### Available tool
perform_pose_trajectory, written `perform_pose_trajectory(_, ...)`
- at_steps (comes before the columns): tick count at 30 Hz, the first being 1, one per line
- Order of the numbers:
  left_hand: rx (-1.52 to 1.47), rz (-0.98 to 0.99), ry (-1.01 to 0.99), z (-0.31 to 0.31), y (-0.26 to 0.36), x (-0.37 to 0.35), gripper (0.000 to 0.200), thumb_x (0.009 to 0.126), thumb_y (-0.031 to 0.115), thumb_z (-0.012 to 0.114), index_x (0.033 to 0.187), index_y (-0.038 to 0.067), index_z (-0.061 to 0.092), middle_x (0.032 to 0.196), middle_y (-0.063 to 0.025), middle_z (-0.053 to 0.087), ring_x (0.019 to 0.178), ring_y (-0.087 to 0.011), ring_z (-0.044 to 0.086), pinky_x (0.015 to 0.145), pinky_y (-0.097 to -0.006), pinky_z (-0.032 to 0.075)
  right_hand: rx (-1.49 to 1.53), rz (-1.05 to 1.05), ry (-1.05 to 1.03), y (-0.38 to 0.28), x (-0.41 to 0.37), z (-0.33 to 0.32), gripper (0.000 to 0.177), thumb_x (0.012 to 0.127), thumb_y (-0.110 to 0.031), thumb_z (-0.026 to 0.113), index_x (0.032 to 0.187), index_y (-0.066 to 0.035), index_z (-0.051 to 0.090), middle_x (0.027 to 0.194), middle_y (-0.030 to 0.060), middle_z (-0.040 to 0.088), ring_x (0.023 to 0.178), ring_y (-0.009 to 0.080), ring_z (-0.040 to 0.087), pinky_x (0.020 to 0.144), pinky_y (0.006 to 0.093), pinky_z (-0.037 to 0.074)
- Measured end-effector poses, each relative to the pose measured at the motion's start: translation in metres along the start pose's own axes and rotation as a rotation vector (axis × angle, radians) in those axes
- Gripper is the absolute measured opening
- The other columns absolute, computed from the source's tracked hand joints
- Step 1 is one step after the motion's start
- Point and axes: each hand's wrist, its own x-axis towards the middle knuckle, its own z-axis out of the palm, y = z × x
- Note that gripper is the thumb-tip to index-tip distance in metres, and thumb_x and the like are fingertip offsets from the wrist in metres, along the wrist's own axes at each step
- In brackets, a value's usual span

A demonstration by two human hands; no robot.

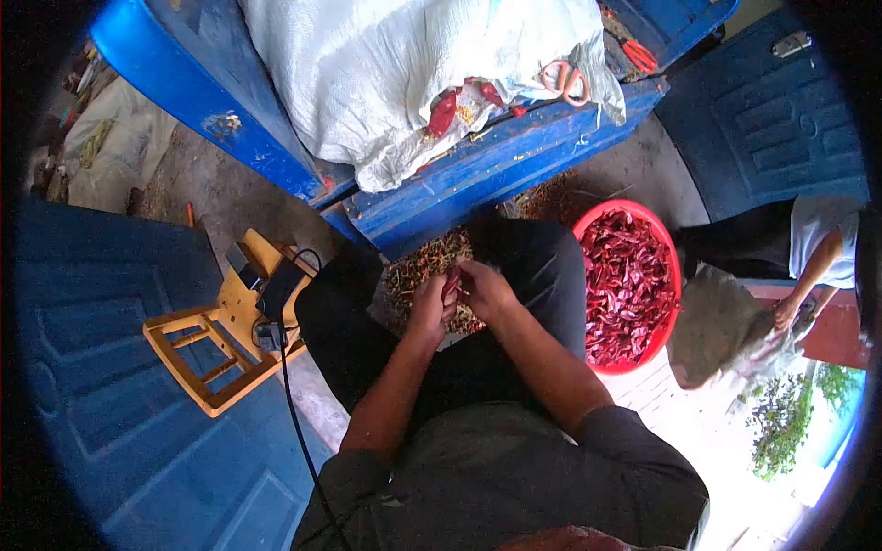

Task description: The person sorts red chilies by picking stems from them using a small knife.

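In the middle of the head view, my left hand (432, 303) is closed around a dark red dried chili (451, 283). The fingers of my right hand (485, 289) are pressed together at the same chili, from its right side. Both hands are close together over my lap, between my knees. Below them lies a heap of small stems and chili bits (427, 262). To the right of my right knee stands a red basin (676, 275) filled with dried red chilies (625, 285).
A white sack (367, 73) lies on a blue cart (514, 151) ahead, with orange-handled scissors (565, 83) and red-handled scissors (638, 57). At left stands a wooden chair (220, 358) with a black cable. On the right, another person (822, 243) holds a sack (726, 331).
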Motion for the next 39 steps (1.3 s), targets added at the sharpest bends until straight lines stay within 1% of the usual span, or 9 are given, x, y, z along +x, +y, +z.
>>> perform_pose_trajectory(3, 0.023, -0.010, 0.016, -0.008, -0.003, 0.003, 0.025, 0.101, 0.033, 0.045, 0.092, 0.013, 0.057, 0.061, 0.0064, 0.041, 0.046, -0.0058, 0.033, 0.042, -0.0228, 0.025, 0.379, 0.001, -0.127, 0.003, 0.048, -0.036, 0.020, 0.099, -0.027, 0.058, 0.094, -0.009, 0.064, 0.088, 0.0061, 0.064, 0.081, 0.0225, 0.060, 0.078, 0.0372, 0.050)
perform_pose_trajectory(5, -0.002, 0.004, 0.039, -0.017, -0.002, -0.008, 0.025, 0.101, 0.033, 0.044, 0.093, 0.013, 0.057, 0.060, 0.0065, 0.040, 0.046, -0.0057, 0.033, 0.042, -0.0227, 0.025, 0.214, -0.072, 0.092, -0.042, -0.004, 0.003, 0.021, 0.098, -0.030, 0.061, 0.088, -0.012, 0.063, 0.081, 0.0022, 0.062, 0.077, 0.0191, 0.060, 0.075, 0.0346, 0.051)
perform_pose_trajectory(11, -0.004, 0.060, -0.094, -0.020, 0.009, -0.019, 0.028, 0.097, 0.028, 0.045, 0.079, 0.008, 0.051, 0.056, 0.0046, 0.038, 0.044, -0.0073, 0.034, 0.042, -0.0249, 0.026, -0.844, -0.526, -0.075, -0.001, 0.020, -0.046, 0.036, 0.096, -0.021, 0.063, 0.122, 0.003, 0.064, 0.114, 0.0115, 0.068, 0.104, 0.0186, 0.064, 0.093, 0.0340, 0.049)
perform_pose_trajectory(14, -0.024, 0.079, -0.092, -0.017, 0.008, -0.014, 0.027, 0.097, 0.028, 0.045, 0.079, 0.009, 0.050, 0.057, 0.0046, 0.039, 0.044, -0.0072, 0.034, 0.042, -0.0248, 0.026, -0.929, -0.707, -0.062, -0.005, -0.001, -0.041, 0.045, 0.096, -0.025, 0.065, 0.130, 0.003, 0.059, 0.119, 0.0123, 0.067, 0.110, 0.0180, 0.062, 0.097, 0.0316, 0.047)
perform_pose_trajectory(17, 0.059, 0.093, -0.082, -0.015, 0.006, -0.019, 0.028, 0.098, 0.029, 0.044, 0.079, 0.011, 0.050, 0.058, 0.0048, 0.039, 0.045, -0.0070, 0.035, 0.042, -0.0249, 0.027, -0.885, -0.538, -0.185, -0.010, -0.034, -0.007, 0.045, 0.095, -0.030, 0.066, 0.127, 0.001, 0.062, 0.120, 0.0129, 0.067, 0.111, 0.0173, 0.061, 0.098, 0.0312, 0.046)
perform_pose_trajectory(26, 0.167, 0.092, -0.065, 0.000, 0.002, -0.042, 0.018, 0.099, 0.027, 0.051, 0.090, 0.012, 0.057, 0.066, 0.0049, 0.046, 0.051, -0.0063, 0.038, 0.046, -0.0248, 0.030, -0.901, -0.779, -0.334, -0.020, -0.071, -0.002, 0.019, 0.092, -0.012, 0.070, 0.106, 0.001, 0.069, 0.096, 0.0072, 0.071, 0.091, 0.0124, 0.066, 0.081, 0.0294, 0.053)
perform_pose_trajectory(33, 0.170, 0.051, -0.086, -0.015, -0.004, -0.029, 0.021, 0.097, 0.023, 0.053, 0.090, 0.005, 0.060, 0.063, 0.0015, 0.046, 0.049, -0.0090, 0.040, 0.045, -0.0267, 0.032, -0.539, -1.252, 0.435, -0.135, -0.152, -0.110, 0.013, 0.092, -0.005, 0.066, 0.104, 0.000, 0.070, 0.102, 0.0084, 0.072, 0.095, 0.0148, 0.066, 0.088, 0.0279, 0.052)
perform_pose_trajectory(36, 0.123, 0.006, -0.039, -0.010, -0.006, -0.028, 0.020, 0.095, 0.023, 0.053, 0.088, 0.005, 0.058, 0.063, 0.0014, 0.046, 0.049, -0.0086, 0.039, 0.044, -0.0264, 0.031, -1.177, -1.330, 0.948, -0.162, -0.166, -0.201, 0.021, 0.092, -0.011, 0.069, 0.110, 0.000, 0.069, 0.110, 0.0121, 0.071, 0.103, 0.0186, 0.065, 0.092, 0.0311, 0.051)
perform_pose_trajectory(39, 0.146, 0.007, -0.084, -0.007, -0.005, -0.021, 0.020, 0.095, 0.024, 0.054, 0.088, 0.005, 0.058, 0.064, 0.0017, 0.046, 0.049, -0.0083, 0.039, 0.045, -0.0263, 0.031, -1.118, -1.307, 0.889, -0.164, -0.147, -0.209, 0.025, 0.089, -0.013, 0.071, 0.111, -0.001, 0.069, 0.112, 0.0128, 0.069, 0.108, 0.0202, 0.063, 0.094, 0.0332, 0.048)
